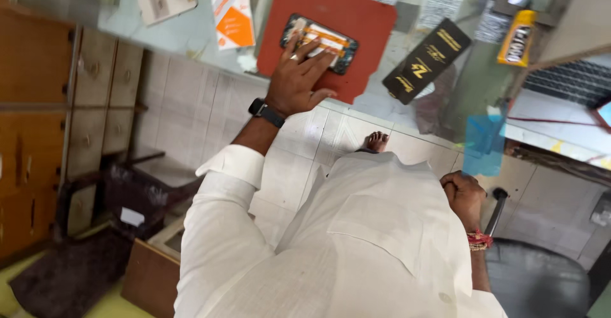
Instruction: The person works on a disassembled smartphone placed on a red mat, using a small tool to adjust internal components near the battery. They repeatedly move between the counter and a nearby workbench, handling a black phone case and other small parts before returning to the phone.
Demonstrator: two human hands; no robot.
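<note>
My left hand (298,79), with a black watch on the wrist, lies flat on an opened phone (326,36) whose orange and dark insides show. The fingers press down on the phone's near half. The phone rests on a red mat (363,15) on a glass counter (191,31). My right hand (463,194) is curled into a fist close to my white shirt, below the counter's edge, with a red thread band on the wrist. Nothing shows inside the fist.
A long black box (426,60) lies to the right of the mat, with a yellow glue tube (517,38) beyond it. Printed cards (232,12) lie to the left. A blue translucent piece (484,143) sits near the counter edge. Wooden drawers (95,95) stand left, a dark chair (534,280) lower right.
</note>
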